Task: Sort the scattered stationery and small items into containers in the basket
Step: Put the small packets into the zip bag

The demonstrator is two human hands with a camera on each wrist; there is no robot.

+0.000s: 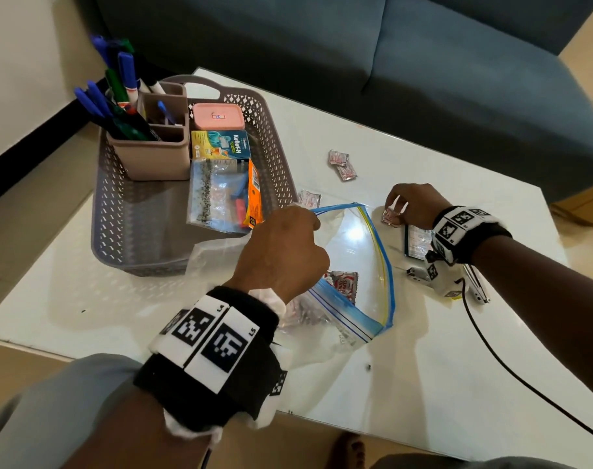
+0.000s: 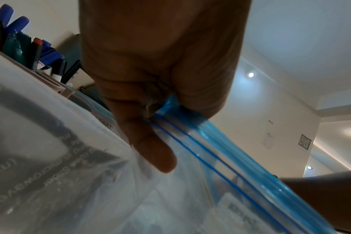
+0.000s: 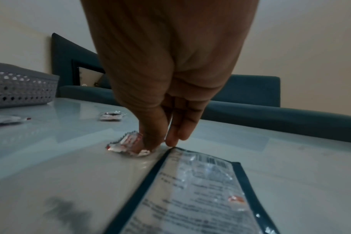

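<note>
1. A small red-and-silver sachet [image 1: 391, 216] lies on the white table [image 1: 423, 367], just right of the open mouth of the zip bag [image 1: 362, 265]; my right hand [image 1: 415, 206] is on it, thumb and fingertips [image 3: 171, 140] closing on its edge in a pinch, the sachet not yet lifted.

2. My left hand [image 1: 283, 252] pinches the blue zip strip [image 2: 220, 150] at the bag's far corner, holding the mouth up and wide; one sachet [image 1: 342, 282] already sits inside.

3. More sachets wait on the table: a pair [image 1: 342, 165] farther back and one [image 1: 309, 198] beside the basket [image 1: 119, 214].

4. A flat printed packet [image 3: 200, 190] lies touching or just beside my right fingertips; I cannot tell which.

5. Near my right wrist sits a metal item [image 1: 418, 274], likely a stapler, partly hidden.

6. The basket holds a pen holder [image 1: 156, 157] full of pens, a pink box [image 1: 218, 117], a lozenge pack [image 1: 220, 145] and another filled bag [image 1: 220, 198].

7. Risks, as I judge them: the sachet is thin and the tabletop glossy, so the pinch may slide it instead of lifting it; the packet alongside could get dragged or caught up; if my left pinch slackens, the mouth sags and the drop lands outside the bag.
</note>
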